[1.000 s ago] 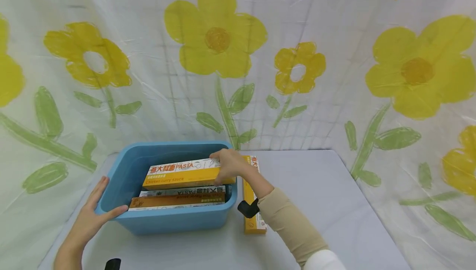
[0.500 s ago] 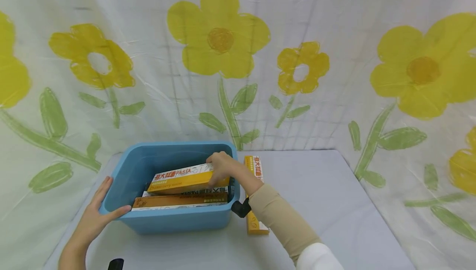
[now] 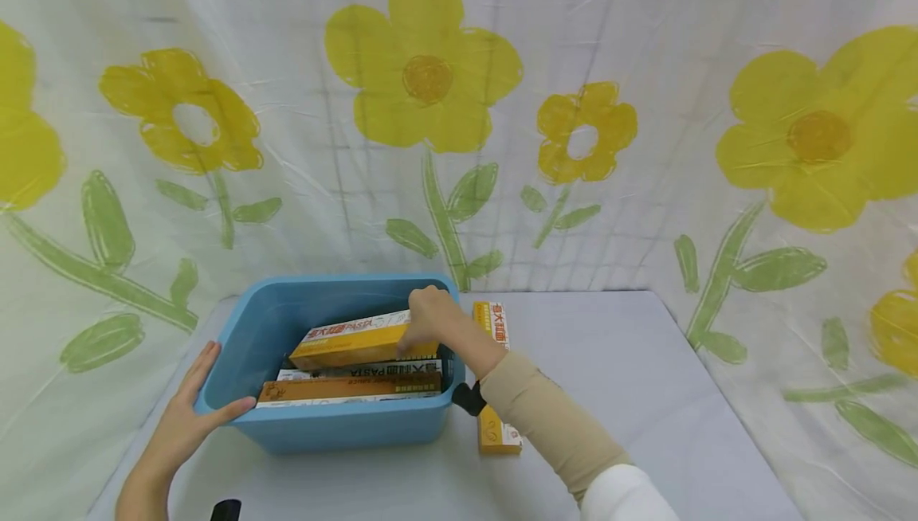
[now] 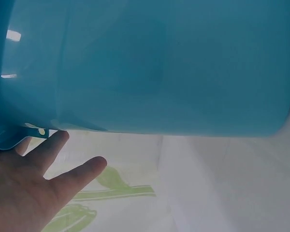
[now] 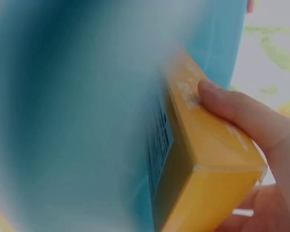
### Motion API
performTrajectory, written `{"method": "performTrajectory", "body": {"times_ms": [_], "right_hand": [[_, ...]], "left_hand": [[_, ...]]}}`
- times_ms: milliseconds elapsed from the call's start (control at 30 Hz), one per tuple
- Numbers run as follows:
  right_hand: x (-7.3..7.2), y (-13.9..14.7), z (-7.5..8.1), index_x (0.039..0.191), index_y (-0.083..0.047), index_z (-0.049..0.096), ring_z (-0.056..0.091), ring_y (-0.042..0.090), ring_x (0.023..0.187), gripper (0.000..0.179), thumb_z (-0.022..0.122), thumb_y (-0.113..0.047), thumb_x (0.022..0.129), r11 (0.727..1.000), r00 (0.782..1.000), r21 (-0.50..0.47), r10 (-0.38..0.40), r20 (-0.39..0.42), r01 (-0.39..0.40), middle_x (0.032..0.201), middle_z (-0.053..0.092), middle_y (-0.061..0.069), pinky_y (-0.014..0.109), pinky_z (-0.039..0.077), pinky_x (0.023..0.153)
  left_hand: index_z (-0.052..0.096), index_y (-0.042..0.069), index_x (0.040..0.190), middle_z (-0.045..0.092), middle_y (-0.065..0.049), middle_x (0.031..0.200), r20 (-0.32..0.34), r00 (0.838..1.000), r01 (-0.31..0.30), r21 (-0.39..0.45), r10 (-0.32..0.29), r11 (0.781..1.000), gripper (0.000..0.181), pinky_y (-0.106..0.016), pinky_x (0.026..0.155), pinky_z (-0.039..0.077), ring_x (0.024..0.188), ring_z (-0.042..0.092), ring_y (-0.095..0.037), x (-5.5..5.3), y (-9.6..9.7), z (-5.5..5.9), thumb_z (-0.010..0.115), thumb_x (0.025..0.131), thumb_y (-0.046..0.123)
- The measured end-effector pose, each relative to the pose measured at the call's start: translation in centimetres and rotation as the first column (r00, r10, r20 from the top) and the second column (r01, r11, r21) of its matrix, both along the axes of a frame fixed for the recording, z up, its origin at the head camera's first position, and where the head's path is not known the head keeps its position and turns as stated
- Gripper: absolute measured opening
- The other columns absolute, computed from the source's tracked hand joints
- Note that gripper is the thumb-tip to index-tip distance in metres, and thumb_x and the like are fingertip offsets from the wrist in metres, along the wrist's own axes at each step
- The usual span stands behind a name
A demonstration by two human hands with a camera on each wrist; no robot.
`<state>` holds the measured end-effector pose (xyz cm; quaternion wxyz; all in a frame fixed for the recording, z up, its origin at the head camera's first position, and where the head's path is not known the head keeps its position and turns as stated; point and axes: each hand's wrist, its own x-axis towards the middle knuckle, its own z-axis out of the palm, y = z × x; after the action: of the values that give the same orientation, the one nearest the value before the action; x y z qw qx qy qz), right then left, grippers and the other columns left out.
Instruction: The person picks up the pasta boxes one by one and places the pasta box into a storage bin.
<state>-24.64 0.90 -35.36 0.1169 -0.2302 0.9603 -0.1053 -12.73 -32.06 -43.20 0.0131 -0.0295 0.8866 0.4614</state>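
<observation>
My right hand (image 3: 433, 320) reaches into a light blue plastic bin (image 3: 337, 427) and pinches the right end of a yellow-and-white pasta box (image 3: 344, 350). In the right wrist view the thumb lies along the yellow face of that pasta box (image 5: 222, 137), the other fingers on its far side. The box tilts, its left end lower, behind other pasta boxes in the bin. My left hand (image 3: 181, 411) rests at the bin's front left corner, thumb on the front rim. Its fingers (image 4: 82, 178) look straight and spread in the left wrist view.
A brown box (image 3: 344, 388) and a white-and-dark pasta box (image 3: 405, 370) stand on edge inside the bin's front. To the bin's right, another yellow pasta box (image 3: 500, 435) lies on the white table (image 3: 610, 393). A flower-printed curtain (image 3: 645, 250) hangs behind.
The pasta box in my right hand has sunk slightly deeper into the bin and tilted, its printed white face turning more from view. My left hand keeps its place at the corner.
</observation>
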Motion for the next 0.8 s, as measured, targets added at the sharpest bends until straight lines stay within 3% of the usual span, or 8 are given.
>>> {"method": "performTrajectory", "body": {"times_ms": [133,233,400,533,800], "right_hand": [[-0.5,-0.4,1.3,0.078,-0.010,0.059,0.046,0.011,0.053,0.039,0.086,-0.038,0.072,0.995,0.991,0.013,0.100,0.086,-0.102,0.063,0.052,-0.001,0.021,0.039,0.049],[-1.0,-0.7,1.9,0.089,-0.008,0.065,0.051,0.012,0.057,0.034,0.085,-0.032,0.074,0.988,0.979,0.001,0.152,0.133,-0.154,0.074,0.061,0.002,0.021,0.044,0.052],[-1.8,-1.1,2.0,0.115,-0.003,0.064,0.059,0.011,0.064,0.054,0.085,-0.031,0.074,0.992,0.983,-0.003,0.123,0.135,-0.123,0.082,0.065,0.001,0.023,0.052,0.062],[-2.2,-1.4,1.7,0.119,-0.003,0.063,0.064,0.013,0.068,0.056,0.086,-0.028,0.074,0.994,0.982,0.008,0.103,0.155,-0.105,0.083,0.067,0.002,0.026,0.054,0.067],[-2.4,-1.8,1.3,0.127,-0.005,0.060,0.062,0.018,0.091,0.066,0.088,-0.028,0.072,0.996,0.988,0.029,0.085,0.126,-0.090,0.118,0.063,0.008,0.027,0.054,0.075]], "left_hand": [[-0.010,0.019,0.155,-0.018,-0.015,0.159,-0.004,1.000,0.004,0.009,-0.004,1.000,0.101,-0.083,0.095,0.008,0.140,-0.013,-0.053,0.1,-0.1,0.1,0.067,0.091,0.032],[-0.010,0.019,0.155,-0.018,-0.016,0.159,-0.003,1.000,0.000,0.004,0.000,1.000,0.101,-0.083,0.095,0.009,0.140,-0.013,-0.054,0.1,-0.1,0.2,0.067,0.092,0.033],[-0.010,0.019,0.155,-0.018,-0.016,0.159,-0.010,1.000,0.001,0.006,-0.001,1.000,0.101,-0.082,0.096,0.007,0.140,-0.013,-0.053,0.1,-0.1,0.0,0.067,0.091,0.032],[-0.009,0.018,0.155,-0.017,-0.015,0.159,-0.013,1.000,0.000,0.010,0.000,1.000,0.101,-0.082,0.096,0.007,0.140,-0.013,-0.053,0.2,0.0,-0.2,0.068,0.091,0.030],[-0.009,0.017,0.155,-0.017,-0.018,0.159,-0.006,1.000,-0.002,0.008,0.002,1.000,0.102,-0.082,0.095,0.009,0.140,-0.011,-0.054,0.1,0.1,0.0,0.068,0.090,0.032]]}}
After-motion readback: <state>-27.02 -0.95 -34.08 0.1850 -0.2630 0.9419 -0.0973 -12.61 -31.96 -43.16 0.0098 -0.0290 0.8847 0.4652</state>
